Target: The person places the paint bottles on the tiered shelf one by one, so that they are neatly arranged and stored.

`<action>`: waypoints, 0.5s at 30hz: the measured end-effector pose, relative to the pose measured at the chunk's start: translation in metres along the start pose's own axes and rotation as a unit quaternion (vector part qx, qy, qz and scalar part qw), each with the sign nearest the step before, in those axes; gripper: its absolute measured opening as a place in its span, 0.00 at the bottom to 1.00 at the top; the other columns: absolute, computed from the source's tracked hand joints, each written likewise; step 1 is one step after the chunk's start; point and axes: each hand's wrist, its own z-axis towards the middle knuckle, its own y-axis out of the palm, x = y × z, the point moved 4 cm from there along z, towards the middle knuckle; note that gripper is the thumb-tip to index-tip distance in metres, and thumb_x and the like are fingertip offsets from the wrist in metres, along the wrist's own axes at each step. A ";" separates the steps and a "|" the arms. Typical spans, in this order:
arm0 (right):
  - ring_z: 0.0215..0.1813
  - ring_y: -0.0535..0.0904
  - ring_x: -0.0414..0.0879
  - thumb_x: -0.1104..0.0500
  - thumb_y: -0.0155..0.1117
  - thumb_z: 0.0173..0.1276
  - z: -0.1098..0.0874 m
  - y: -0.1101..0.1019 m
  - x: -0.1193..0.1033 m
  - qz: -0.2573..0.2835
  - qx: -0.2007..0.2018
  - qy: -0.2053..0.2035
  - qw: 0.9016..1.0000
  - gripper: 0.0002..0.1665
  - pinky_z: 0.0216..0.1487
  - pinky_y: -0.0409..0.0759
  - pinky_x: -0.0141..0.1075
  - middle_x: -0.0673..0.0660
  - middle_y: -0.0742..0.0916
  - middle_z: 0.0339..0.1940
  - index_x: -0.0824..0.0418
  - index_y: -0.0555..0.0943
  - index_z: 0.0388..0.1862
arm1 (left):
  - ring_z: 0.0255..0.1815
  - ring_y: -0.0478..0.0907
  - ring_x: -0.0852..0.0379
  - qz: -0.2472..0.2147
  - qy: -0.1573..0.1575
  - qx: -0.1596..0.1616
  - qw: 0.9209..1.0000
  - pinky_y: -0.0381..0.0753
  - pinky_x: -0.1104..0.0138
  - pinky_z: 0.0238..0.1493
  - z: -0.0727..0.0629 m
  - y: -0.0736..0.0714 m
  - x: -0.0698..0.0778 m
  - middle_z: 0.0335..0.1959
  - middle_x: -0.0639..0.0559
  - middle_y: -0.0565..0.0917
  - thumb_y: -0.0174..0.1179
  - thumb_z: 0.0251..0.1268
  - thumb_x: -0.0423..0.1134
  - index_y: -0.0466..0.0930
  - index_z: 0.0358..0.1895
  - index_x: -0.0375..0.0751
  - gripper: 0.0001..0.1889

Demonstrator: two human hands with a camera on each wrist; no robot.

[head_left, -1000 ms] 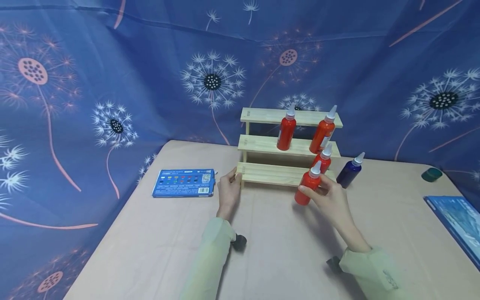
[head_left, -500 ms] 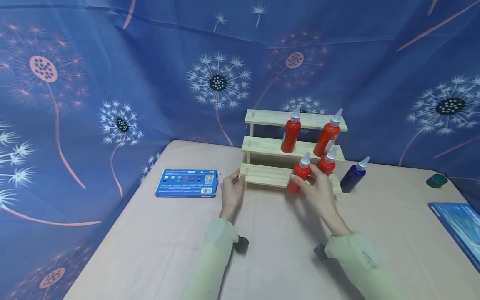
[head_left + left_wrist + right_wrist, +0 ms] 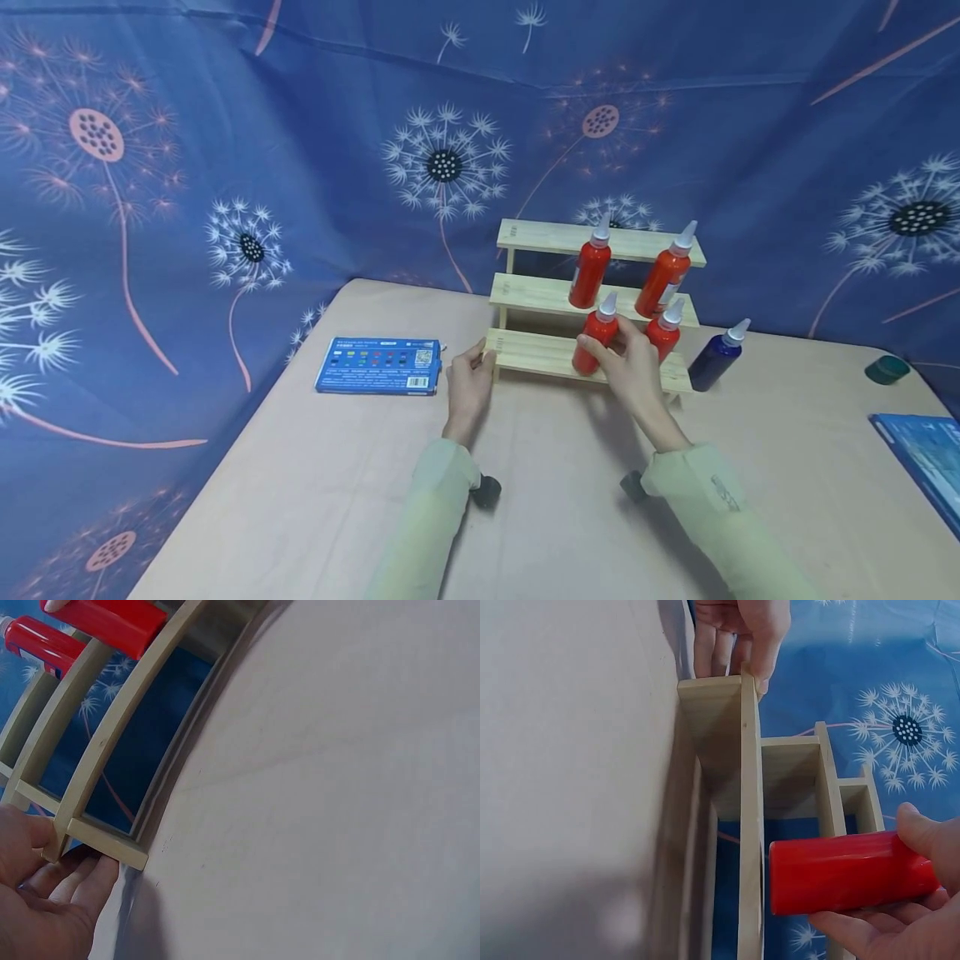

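Observation:
My left hand (image 3: 469,383) grips the left end of the lowest shelf of a three-tier wooden rack (image 3: 525,291), thumb on top and fingers below. In the right wrist view that hand (image 3: 739,634) shows at the rack's end. My right hand (image 3: 633,367) holds a red squeeze bottle (image 3: 589,346) with a white pointed cap, its base close over the lowest shelf. Right beside it on that shelf is another red bottle (image 3: 666,337), partly hidden by the right hand. Higher up, a red bottle (image 3: 590,272) and an orange-red bottle (image 3: 663,282) stand on the middle shelf.
A dark blue bottle (image 3: 716,362) stands on the table right of the rack. To the left lies a flat blue paint box (image 3: 378,367). A small green jar (image 3: 887,369) and a blue pad (image 3: 918,454) are at far right. Patterned blue cloth (image 3: 337,167) hangs behind.
My right hand has carried the red bottle left and up, from in front of the rack to over the lowest shelf. My left hand keeps its hold on the rack. The head view has shifted slightly.

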 end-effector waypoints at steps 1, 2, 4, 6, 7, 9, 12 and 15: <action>0.64 0.76 0.61 0.55 0.67 0.68 0.000 0.000 0.000 -0.003 -0.001 0.000 1.000 0.33 0.68 0.71 0.56 0.66 0.81 0.61 0.62 0.69 0.69 | 0.54 0.82 0.48 -0.001 -0.002 -0.001 1.000 0.84 0.66 0.51 0.000 0.000 0.000 0.57 0.39 0.80 0.56 0.72 0.35 0.73 0.64 0.33 0.20; 0.63 0.76 0.61 0.55 0.67 0.68 0.001 0.001 0.001 -0.004 0.000 -0.001 1.000 0.33 0.68 0.71 0.56 0.66 0.81 0.61 0.62 0.69 0.69 | 0.54 0.82 0.48 -0.001 -0.002 -0.002 1.000 0.84 0.66 0.51 0.000 0.001 0.000 0.58 0.39 0.80 0.56 0.72 0.35 0.73 0.64 0.33 0.20; 0.63 0.76 0.61 0.56 0.67 0.68 0.002 0.001 0.002 -0.005 0.000 0.000 1.000 0.33 0.68 0.71 0.57 0.66 0.81 0.61 0.62 0.69 0.69 | 0.55 0.82 0.48 -0.001 -0.004 -0.002 1.000 0.83 0.66 0.52 0.001 0.001 -0.001 0.58 0.39 0.80 0.56 0.72 0.35 0.73 0.64 0.33 0.20; 0.63 0.76 0.61 0.56 0.67 0.68 0.002 0.001 0.003 -0.007 0.000 0.001 1.000 0.33 0.67 0.71 0.56 0.66 0.81 0.60 0.63 0.69 0.69 | 0.56 0.81 0.48 0.002 -0.005 -0.001 1.000 0.83 0.66 0.52 0.001 0.002 0.000 0.59 0.39 0.79 0.56 0.71 0.35 0.73 0.64 0.33 0.20; 0.63 0.76 0.61 0.56 0.67 0.68 0.003 0.001 0.003 -0.007 0.000 0.001 1.000 0.33 0.67 0.71 0.56 0.66 0.81 0.60 0.63 0.69 0.69 | 0.56 0.81 0.48 0.002 -0.004 0.000 1.000 0.83 0.66 0.52 0.001 0.002 -0.001 0.59 0.39 0.79 0.56 0.71 0.35 0.73 0.64 0.33 0.20; 0.62 0.77 0.61 0.56 0.67 0.68 0.003 0.002 0.003 -0.008 0.002 0.000 1.000 0.33 0.67 0.72 0.56 0.66 0.81 0.60 0.63 0.70 0.69 | 0.56 0.81 0.48 0.002 -0.004 0.000 1.000 0.83 0.66 0.52 0.001 0.002 -0.001 0.59 0.39 0.79 0.56 0.71 0.35 0.73 0.64 0.33 0.20; 0.61 0.78 0.61 0.55 0.68 0.67 0.004 0.002 0.003 -0.008 0.005 -0.004 1.000 0.32 0.66 0.74 0.54 0.66 0.82 0.59 0.63 0.71 0.67 | 0.55 0.81 0.48 0.000 0.002 0.001 1.000 0.83 0.66 0.52 0.001 0.001 0.000 0.59 0.39 0.79 0.56 0.71 0.35 0.73 0.63 0.33 0.20; 0.62 0.78 0.61 0.55 0.68 0.67 0.005 0.004 0.003 -0.006 0.002 -0.002 1.000 0.32 0.66 0.74 0.54 0.66 0.82 0.59 0.64 0.71 0.67 | 0.55 0.81 0.48 -0.002 0.005 0.003 1.000 0.83 0.66 0.52 0.001 -0.001 0.000 0.59 0.38 0.79 0.56 0.71 0.35 0.74 0.63 0.32 0.20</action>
